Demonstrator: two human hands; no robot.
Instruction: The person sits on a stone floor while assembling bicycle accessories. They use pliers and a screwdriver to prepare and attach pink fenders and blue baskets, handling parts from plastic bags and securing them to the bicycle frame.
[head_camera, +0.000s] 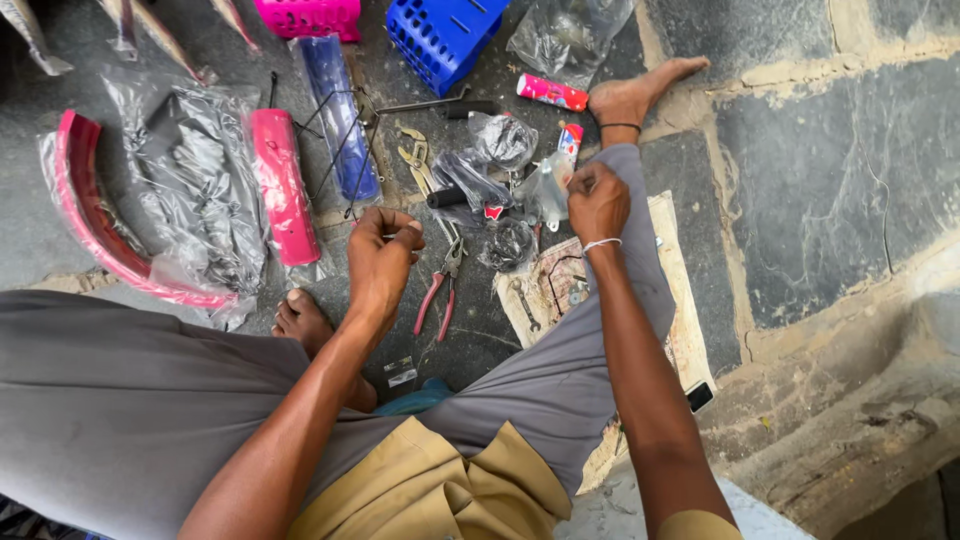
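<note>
1. Dark stone floor lies under you, strewn with bagged parts.
2. Your left hand pinches something too small to make out, fingers closed.
3. Your right hand is fisted on a clear plastic packet.
4. Red-handled pliers lie between both hands, long axis pointing away from you, nearer the left.
</note>
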